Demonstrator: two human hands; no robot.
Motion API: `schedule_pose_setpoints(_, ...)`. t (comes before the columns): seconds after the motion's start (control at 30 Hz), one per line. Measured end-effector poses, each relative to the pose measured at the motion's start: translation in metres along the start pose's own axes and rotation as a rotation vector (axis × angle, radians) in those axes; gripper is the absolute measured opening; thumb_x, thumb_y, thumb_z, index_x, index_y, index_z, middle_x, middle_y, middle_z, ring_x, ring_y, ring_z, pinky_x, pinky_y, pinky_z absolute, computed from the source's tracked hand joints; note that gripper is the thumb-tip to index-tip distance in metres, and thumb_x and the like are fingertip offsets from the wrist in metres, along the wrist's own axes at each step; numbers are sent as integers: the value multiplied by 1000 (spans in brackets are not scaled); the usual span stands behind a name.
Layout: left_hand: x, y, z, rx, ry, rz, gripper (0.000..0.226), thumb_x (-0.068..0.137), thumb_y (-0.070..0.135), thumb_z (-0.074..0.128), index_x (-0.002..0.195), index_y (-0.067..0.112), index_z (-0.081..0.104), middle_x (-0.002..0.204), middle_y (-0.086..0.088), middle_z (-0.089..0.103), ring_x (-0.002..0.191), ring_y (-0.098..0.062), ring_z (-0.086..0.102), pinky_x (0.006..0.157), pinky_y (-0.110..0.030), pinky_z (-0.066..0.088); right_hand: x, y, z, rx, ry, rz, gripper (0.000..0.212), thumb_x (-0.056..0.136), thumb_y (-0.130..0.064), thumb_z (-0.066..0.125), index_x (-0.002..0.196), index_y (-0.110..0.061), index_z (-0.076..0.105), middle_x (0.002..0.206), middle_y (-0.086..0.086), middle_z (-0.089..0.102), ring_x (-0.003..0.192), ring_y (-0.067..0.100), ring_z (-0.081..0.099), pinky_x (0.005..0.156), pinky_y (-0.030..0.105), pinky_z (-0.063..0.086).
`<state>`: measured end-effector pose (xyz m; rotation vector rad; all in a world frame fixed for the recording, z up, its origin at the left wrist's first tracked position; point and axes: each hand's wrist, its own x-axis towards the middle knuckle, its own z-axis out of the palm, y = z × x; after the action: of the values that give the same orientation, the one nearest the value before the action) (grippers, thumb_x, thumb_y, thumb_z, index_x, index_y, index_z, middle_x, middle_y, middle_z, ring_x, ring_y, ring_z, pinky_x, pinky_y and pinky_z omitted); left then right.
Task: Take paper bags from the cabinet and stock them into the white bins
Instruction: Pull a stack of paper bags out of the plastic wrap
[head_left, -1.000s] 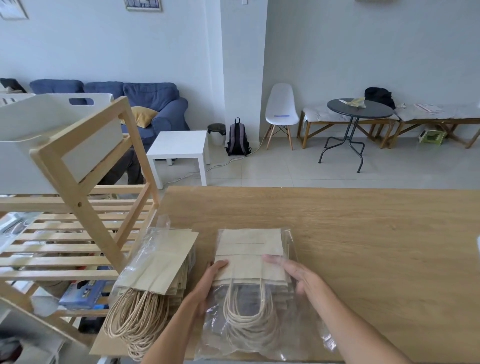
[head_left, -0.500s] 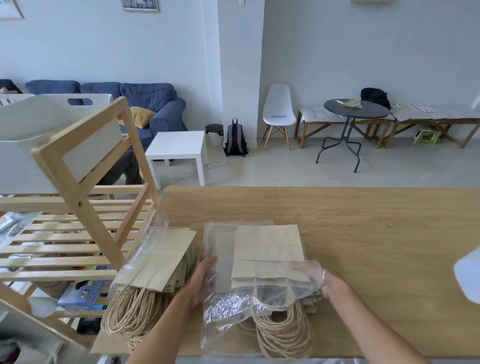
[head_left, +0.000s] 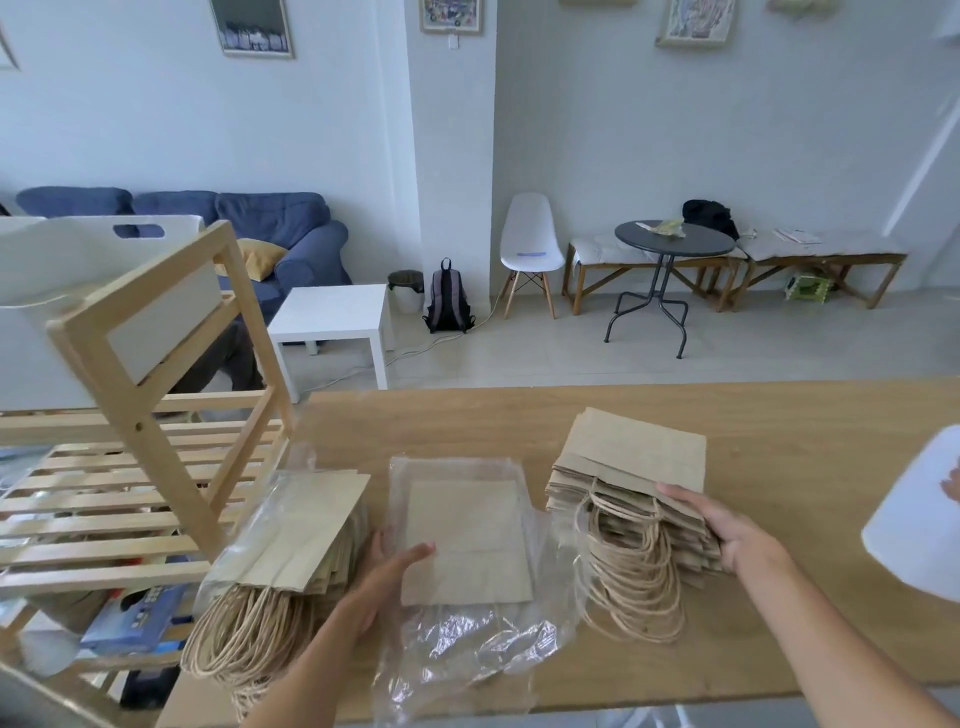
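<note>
My right hand (head_left: 727, 530) grips a stack of brown paper bags (head_left: 631, 467) with twine handles, free of any wrap, just right of the table's middle. My left hand (head_left: 387, 577) presses on the emptied clear plastic wrap (head_left: 467, 639), which lies flat with a cardboard sheet (head_left: 467, 540) inside. A second bundle of paper bags (head_left: 296, 530), still in plastic, lies at the table's left end with its handles hanging over the front edge. A white bin (head_left: 62, 260) sits on top of the wooden rack.
The wooden slatted rack (head_left: 130, 467) stands against the table's left end. The wooden table (head_left: 779, 431) stretches to the right. A white object (head_left: 914, 519) intrudes at the right edge. Sofa, small white table, chair and round table stand farther back.
The stack of bags has come out of the plastic wrap and moved right in my right hand. My left hand stayed on the wrap, which now lies flat. The camera tilted up.
</note>
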<state>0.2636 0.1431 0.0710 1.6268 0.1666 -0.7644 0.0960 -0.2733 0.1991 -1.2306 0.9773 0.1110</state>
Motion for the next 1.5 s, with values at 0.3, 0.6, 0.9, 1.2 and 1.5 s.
schedule_pose_setpoints(0.3, -37, 24, 35, 462, 190, 317, 93, 78, 38, 80, 152, 16, 27, 153, -13, 39, 142, -32, 38, 116, -47, 34, -50, -52, 15, 95, -217, -150, 50, 57, -31, 91, 93, 0, 76, 78, 22, 76, 58, 31, 75, 52, 48, 62)
schedule_pose_setpoints(0.6, -75, 124, 72, 819, 327, 983, 117, 75, 34, 84, 158, 15, 4, 164, -8, 18, 150, -22, 21, 123, -44, 21, -61, -63, 76, 48, -472, -121, 44, 70, -33, 84, 100, -1, 78, 93, 20, 78, 76, 30, 76, 85, 49, 59)
schedule_pose_setpoints(0.9, -102, 149, 59, 704, 252, 1242, 75, 86, 21, 75, 149, 24, 34, 145, 2, 52, 132, -15, 53, 108, -38, 45, -52, -49, 110, -92, -553, -112, 52, 62, -34, 91, 102, -4, 77, 93, 16, 76, 78, 28, 72, 81, 40, 59)
schedule_pose_setpoints(1.2, -99, 125, 38, 581, 182, 1093, 35, 80, 31, 80, 111, 21, 69, 116, 22, 70, 108, -1, 65, 90, -33, 55, -53, -48, 117, 15, -745, -134, 68, 93, -62, 58, 131, -5, 63, 127, 23, 64, 121, 41, 55, 105, 54, 45)
schedule_pose_setpoints(1.5, -102, 115, 19, 298, 27, 766, 50, 69, 12, 90, 115, 7, 71, 115, -12, 73, 110, -32, 68, 94, -53, 55, -40, -11, 126, -175, -699, -175, 117, 66, -97, 12, 158, -26, 14, 122, 36, 65, 116, 43, 66, 87, 47, 60)
